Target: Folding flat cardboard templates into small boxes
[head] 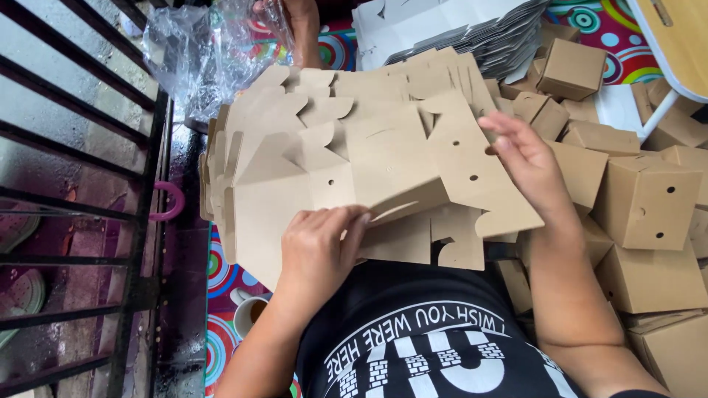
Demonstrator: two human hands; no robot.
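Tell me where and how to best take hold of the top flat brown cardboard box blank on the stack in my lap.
Probably grip the top flat brown cardboard box blank by its lifted near edge, coming from your body's side. That edge already curls up off the stack of brown blanks where the left hand pinches it, leaving a gap for fingers. The right hand can steady the free right flap.

Matt brown cardboard blanks [354, 147]; glossy clear plastic bag [199, 51].
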